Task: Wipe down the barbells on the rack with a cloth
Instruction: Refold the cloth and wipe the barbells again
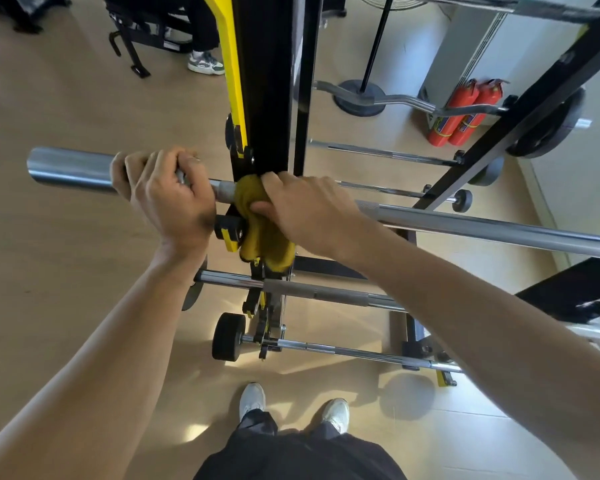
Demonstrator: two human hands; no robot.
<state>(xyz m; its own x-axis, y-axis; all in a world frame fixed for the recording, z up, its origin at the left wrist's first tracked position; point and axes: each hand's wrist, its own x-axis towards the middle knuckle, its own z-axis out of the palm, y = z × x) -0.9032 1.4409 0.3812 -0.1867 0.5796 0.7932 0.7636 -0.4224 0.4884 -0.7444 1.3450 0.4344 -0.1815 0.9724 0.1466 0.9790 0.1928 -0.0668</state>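
Here, label by label:

Barbell: a long steel barbell (pixel 482 227) lies across the rack at about the level of the hands; its thick, smooth, polished sleeve end sticks out to the left past the upright, and the thinner grey shaft runs off to the right with a fine knurled band just beside the right wrist.
Left hand: the left hand (pixel 167 195) is clenched over the bar from above, where the sleeve meets the shaft, fingers curled round the metal.
Right hand: the right hand (pixel 302 213) grasps a cloth against the shaft, fingers curled over it, right up against the upright.
Cloth: the cloth (pixel 253 220) is mustard yellow, soft and bunched, wrapped on the bar between the two hands, with a loose fold hanging below.
Rack: a black upright (pixel 267 81) of square tube with a yellow strip along its left edge; a black and yellow hook sits under the bar.
Lower bars: a chromed bar (pixel 312 292) with knurled sections rests below, and a thinner one (pixel 343 351) lower still carries a small black round plate at its left end.
Floor: pale wood-look boards (pixel 66 271), glossy with light patches.
Background: two red fire extinguishers (pixel 465 112) lean together by a white wall.
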